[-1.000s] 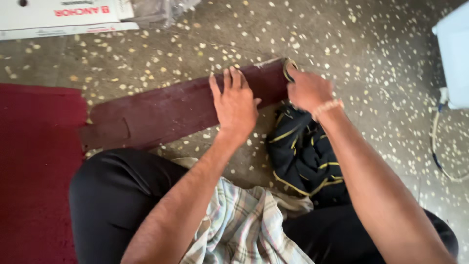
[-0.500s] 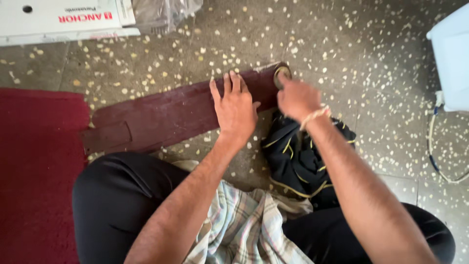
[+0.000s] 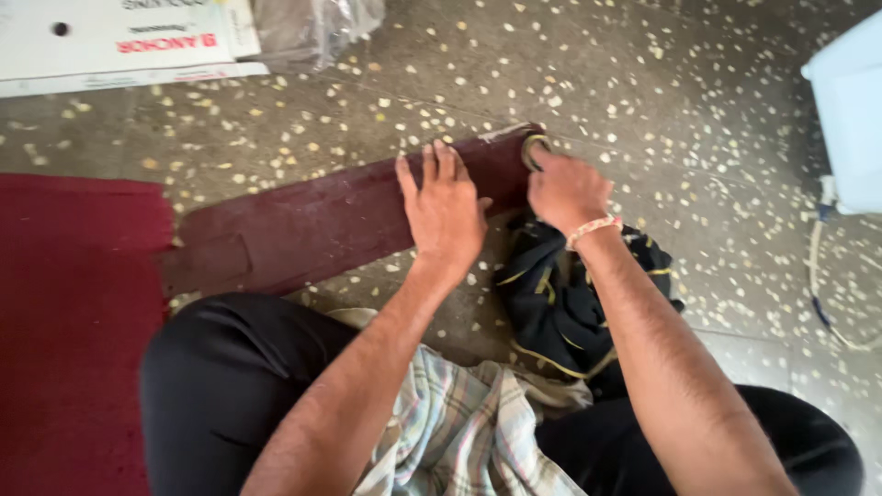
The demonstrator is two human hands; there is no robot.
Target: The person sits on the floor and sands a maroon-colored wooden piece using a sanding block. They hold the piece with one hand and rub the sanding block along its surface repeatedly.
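A long dark maroon plank [image 3: 312,225] lies flat on the speckled stone floor in front of me. My left hand [image 3: 446,211] presses palm down on its right part, fingers spread. My right hand [image 3: 565,188] is at the plank's right end, fingers closed on a small yellowish ring-shaped thing [image 3: 533,147] against the end; what it is I cannot tell. A pale thread band circles my right wrist. A black cloth with yellow trim [image 3: 565,303] lies on the floor under my right forearm.
A red mat [image 3: 73,312] covers the floor at left. A white cardboard box [image 3: 119,41] and a clear plastic bag [image 3: 312,28] lie at the top. A pale blue box [image 3: 850,110] and a cable [image 3: 822,294] sit at right. My knees and checked cloth fill the bottom.
My right hand has shifted slightly along the plank's right end with the ring-shaped thing. My left hand stays pressed on the plank.
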